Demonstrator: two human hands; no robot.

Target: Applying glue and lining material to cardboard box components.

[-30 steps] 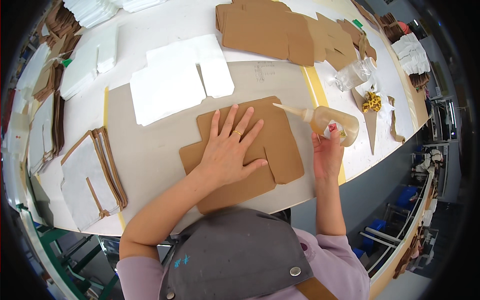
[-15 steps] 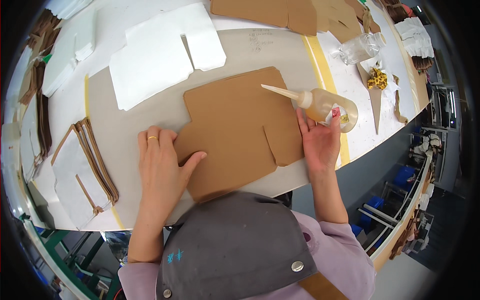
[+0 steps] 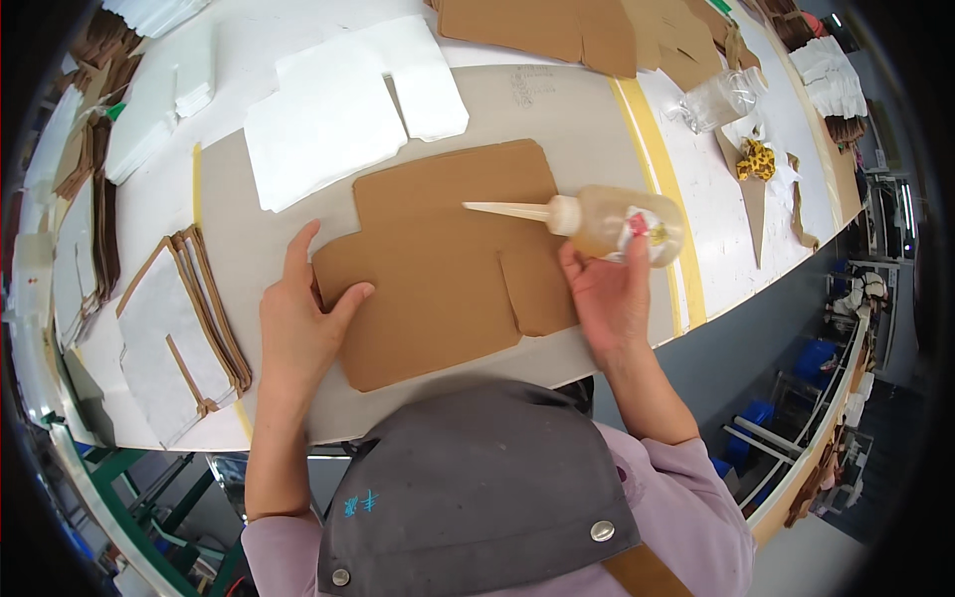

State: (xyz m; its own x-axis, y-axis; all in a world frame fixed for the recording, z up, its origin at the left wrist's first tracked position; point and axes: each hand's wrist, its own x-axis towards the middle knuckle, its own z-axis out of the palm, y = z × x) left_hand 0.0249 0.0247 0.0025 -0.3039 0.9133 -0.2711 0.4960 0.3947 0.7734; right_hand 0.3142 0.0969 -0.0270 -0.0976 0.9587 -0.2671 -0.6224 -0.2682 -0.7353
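Note:
A brown notched sheet of leather-like material point(image 3: 428, 298), cut with a slit near its right side, lies flat in front of me, apparently stacked on others. My right hand point(image 3: 612, 298) grips a clear squeeze bottle point(image 3: 605, 211) of pale yellowish liquid. The bottle is tipped on its side, its long tapered nozzle pointing left above the sheet. At the sheet's left edge is my left hand point(image 3: 300, 313), with thumb and forefinger spread apart. Its thumb tip rests at or just over the sheet; the other fingers are partly hidden.
White cut sheets point(image 3: 348, 109) lie beyond the brown one. A folded white-and-brown stack point(image 3: 179, 338) stands at left. More brown pieces point(image 3: 537, 28) are at the far side. Toward the right are a clear plastic bottle point(image 3: 718, 99) and a yellow-black patterned scrunchie point(image 3: 756, 159).
The bottle has come left and more level, bringing its nozzle farther over the brown sheet. The sheet has shifted slightly left. My left forefinger has spread away from the thumb.

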